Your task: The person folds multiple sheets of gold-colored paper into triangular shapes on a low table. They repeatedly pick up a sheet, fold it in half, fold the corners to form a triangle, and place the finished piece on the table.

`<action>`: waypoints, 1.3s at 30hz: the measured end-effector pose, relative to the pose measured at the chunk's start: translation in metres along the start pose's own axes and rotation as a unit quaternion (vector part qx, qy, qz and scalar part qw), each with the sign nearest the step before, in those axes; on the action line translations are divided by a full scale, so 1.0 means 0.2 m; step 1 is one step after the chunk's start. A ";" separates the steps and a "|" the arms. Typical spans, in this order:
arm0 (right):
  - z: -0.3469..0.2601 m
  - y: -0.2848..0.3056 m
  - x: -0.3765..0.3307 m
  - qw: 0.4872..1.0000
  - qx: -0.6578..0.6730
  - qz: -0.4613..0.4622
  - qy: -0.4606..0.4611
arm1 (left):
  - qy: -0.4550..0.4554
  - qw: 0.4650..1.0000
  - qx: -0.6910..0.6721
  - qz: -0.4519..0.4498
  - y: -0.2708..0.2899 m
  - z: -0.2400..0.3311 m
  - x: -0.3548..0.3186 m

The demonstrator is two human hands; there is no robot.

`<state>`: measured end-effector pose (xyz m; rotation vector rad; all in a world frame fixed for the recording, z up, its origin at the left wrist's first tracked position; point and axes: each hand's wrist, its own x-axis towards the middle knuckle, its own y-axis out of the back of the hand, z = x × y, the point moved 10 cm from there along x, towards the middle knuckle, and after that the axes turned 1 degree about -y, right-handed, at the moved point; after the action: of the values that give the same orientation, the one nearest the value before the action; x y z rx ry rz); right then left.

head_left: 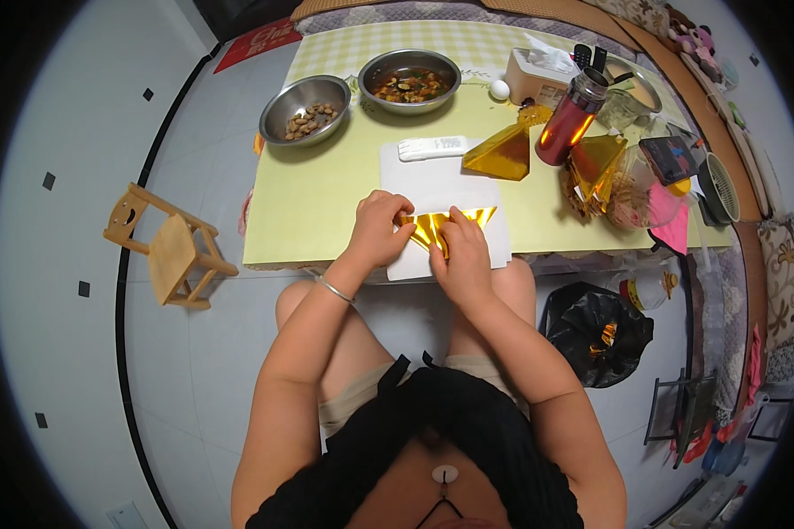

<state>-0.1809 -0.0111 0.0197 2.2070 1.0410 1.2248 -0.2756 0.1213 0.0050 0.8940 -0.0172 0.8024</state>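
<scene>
A sheet of shiny gold foil paper (428,227), folded to a point toward me, lies on a white sheet (445,189) at the table's front edge. My left hand (379,231) pinches its left end between thumb and fingers. Over its right half is my right hand (464,254), fingers bent and pressed down on the foil, with the thumb near the lower point. Part of the foil is hidden under the fingers. Just beyond the white sheet's middle lies a long white packet (431,148). A flat gold triangular piece (501,155) rests to its right.
Two steel bowls stand at the back left, one with nuts (310,120), one with food in liquid (410,85). Right of my hands are a red flask (573,119), gold foil pieces (594,167) and a phone (668,159). A black bag (582,331) and small wooden chair (175,251) stand on the floor.
</scene>
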 end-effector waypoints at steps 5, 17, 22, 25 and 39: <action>-0.03 -0.05 -0.01 0.997 -0.065 -0.028 0.041 | -0.017 1.000 0.020 0.013 0.02 0.04 0.00; -0.03 -0.09 -0.02 0.993 -0.098 -0.062 0.034 | -0.123 0.956 0.227 0.140 0.17 0.29 -0.08; -0.03 -0.07 -0.02 0.994 -0.074 -0.066 0.039 | -0.158 0.977 0.141 -0.002 -0.03 0.27 -0.09; 0.05 -0.06 0.01 0.997 -0.008 -0.080 0.006 | -0.101 0.985 0.136 -0.018 -0.03 0.26 -0.04; 0.39 0.02 0.31 0.980 0.096 -0.169 0.029 | -0.017 0.963 0.255 -0.081 -0.09 0.23 0.14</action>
<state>-0.0924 0.0345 0.0146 2.0250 1.5428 1.0788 -0.2301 0.0997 0.0322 1.3771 0.2399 0.6449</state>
